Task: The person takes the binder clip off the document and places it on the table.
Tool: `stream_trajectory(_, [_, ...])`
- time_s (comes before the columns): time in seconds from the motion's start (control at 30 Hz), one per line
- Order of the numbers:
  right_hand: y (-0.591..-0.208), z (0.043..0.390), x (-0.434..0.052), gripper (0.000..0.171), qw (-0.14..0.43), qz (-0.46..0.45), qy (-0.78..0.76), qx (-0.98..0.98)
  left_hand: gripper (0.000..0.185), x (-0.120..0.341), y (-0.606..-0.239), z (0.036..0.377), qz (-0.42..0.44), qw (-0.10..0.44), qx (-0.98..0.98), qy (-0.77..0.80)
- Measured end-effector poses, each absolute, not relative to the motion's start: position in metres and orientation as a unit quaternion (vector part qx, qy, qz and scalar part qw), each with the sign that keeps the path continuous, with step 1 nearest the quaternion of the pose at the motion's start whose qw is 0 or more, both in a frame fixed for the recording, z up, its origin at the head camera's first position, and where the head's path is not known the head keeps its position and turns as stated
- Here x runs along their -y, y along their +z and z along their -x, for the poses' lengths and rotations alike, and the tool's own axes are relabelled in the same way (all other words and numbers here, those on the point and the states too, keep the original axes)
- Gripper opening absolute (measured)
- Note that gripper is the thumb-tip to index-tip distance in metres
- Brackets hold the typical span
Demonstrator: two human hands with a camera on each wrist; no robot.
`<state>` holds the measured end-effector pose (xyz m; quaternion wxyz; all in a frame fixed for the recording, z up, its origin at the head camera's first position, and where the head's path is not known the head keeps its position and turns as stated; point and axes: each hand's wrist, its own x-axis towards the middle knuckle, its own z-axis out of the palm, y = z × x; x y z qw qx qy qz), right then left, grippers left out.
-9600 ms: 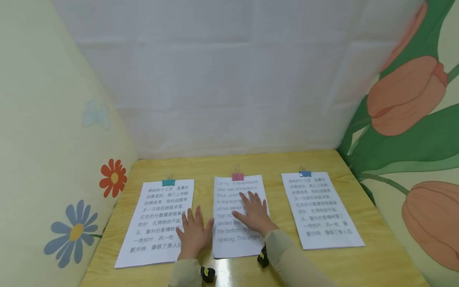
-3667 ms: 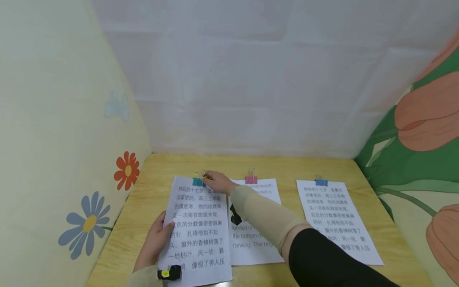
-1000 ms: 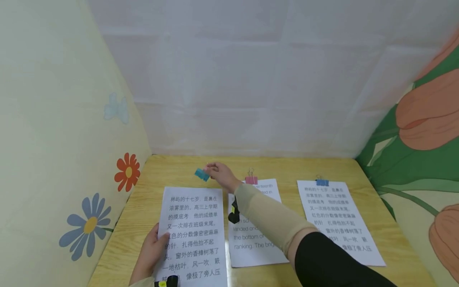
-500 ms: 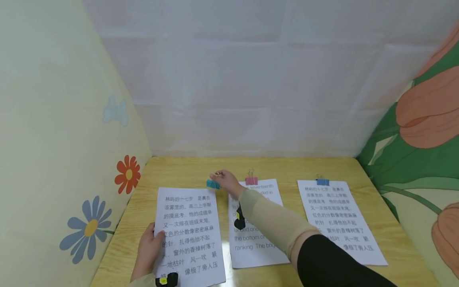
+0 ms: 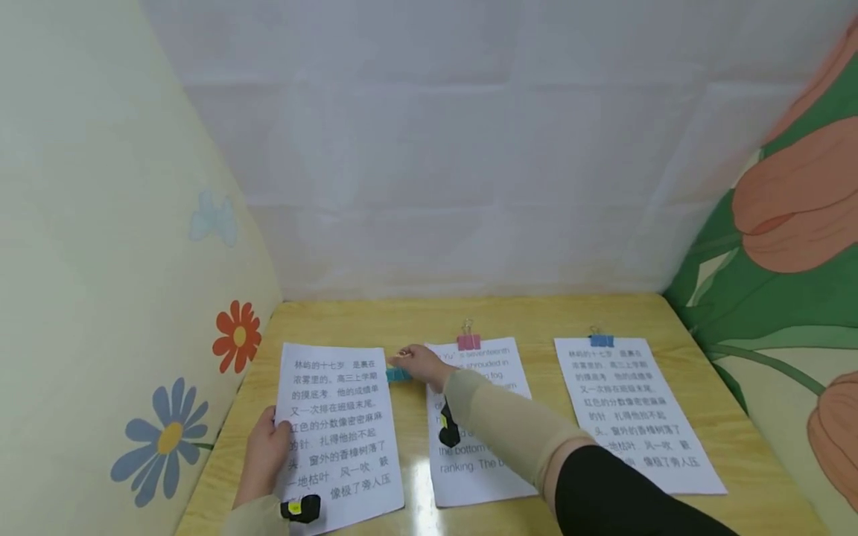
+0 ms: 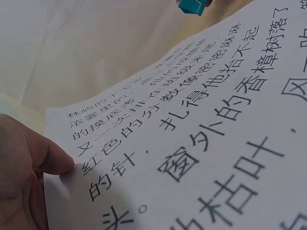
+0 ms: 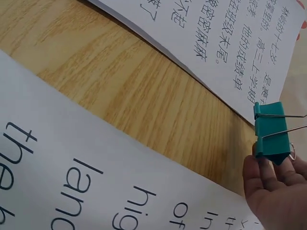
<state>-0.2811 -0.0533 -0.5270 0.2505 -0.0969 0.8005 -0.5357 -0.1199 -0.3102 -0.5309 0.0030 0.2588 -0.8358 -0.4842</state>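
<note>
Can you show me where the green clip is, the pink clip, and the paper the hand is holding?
green clip [image 7: 272, 135], right wrist view, on its green body, pinched by the right hand's fingers.
pink clip [image 5: 468, 342], head view, on its pink body atop the middle paper.
left paper [image 5: 338, 428], head view, on the printed middle of the sheet.

Two hands work over three printed paper sheets laid side by side on a light wooden surface [image 5: 536, 316].

The left hand [image 5: 267, 455] grips the left edge of the leftmost white sheet of Chinese text [image 5: 338, 432]. The right hand [image 5: 421, 365], its arm in a beige sleeve, pinches a small teal binder clip [image 5: 398, 374] in the gap between that sheet and the middle sheet of English text [image 5: 477, 454], which bears a pink binder clip [image 5: 468, 341] at its top. Well apart to the right lies a third sheet [image 5: 633, 413] with a blue binder clip [image 5: 601, 339]. Flower-painted walls [image 5: 100, 246] flank the surface.
</note>
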Motion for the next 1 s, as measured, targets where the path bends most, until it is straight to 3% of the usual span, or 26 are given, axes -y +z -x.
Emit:
stream_trajectory(0.63, [-0.535,0.275,0.061,0.063,0.276,0.085,-0.496,-0.819,0.042,0.340,-0.538,0.148,-0.242,0.028,0.884,-0.399])
stream_trajectory(1.0, [-0.539,0.273,0.068,0.058,0.269,0.090,-0.487,-0.826,0.043,0.346,-0.548,0.153,-0.274,0.006,0.867,-0.417])
